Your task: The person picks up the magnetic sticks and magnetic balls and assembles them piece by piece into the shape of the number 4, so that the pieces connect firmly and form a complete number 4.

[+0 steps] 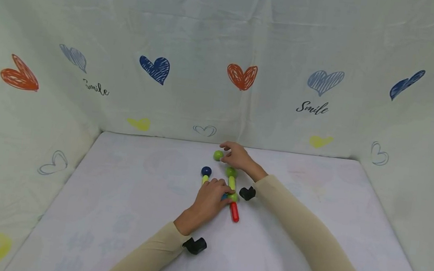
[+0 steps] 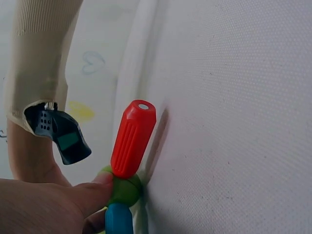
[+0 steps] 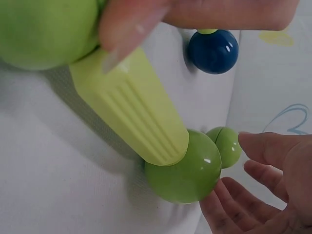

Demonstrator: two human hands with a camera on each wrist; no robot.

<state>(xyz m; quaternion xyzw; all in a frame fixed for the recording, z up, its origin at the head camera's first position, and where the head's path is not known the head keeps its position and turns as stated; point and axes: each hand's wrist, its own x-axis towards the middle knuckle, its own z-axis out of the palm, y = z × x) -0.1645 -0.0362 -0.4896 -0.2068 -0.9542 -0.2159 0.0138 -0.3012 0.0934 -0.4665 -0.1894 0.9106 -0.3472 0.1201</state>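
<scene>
My left hand (image 1: 209, 199) pinches a green ball (image 2: 127, 191) between thumb and fingers. A red rod (image 2: 134, 139) and a blue rod (image 2: 119, 219) stick out of that ball. From it a yellow-green rod (image 3: 134, 112) runs to a second green ball (image 3: 185, 168) farther from me. Beyond that lies a separate green ball (image 1: 218, 155) near the table's back edge. My right hand (image 1: 238, 156) is beside this separate ball, its fingers spread and loosely bent, fingertips right at its side. Left of the rods sits a dark blue ball (image 1: 206, 171) on another yellow-green rod (image 1: 205, 179), partly hidden by my left hand.
The pieces lie on a white-covered table (image 1: 133, 197). A pale cloth backdrop (image 1: 188, 101) with printed hearts rises at the table's back edge and sides. Black camera mounts (image 1: 195, 245) sit at both wrists.
</scene>
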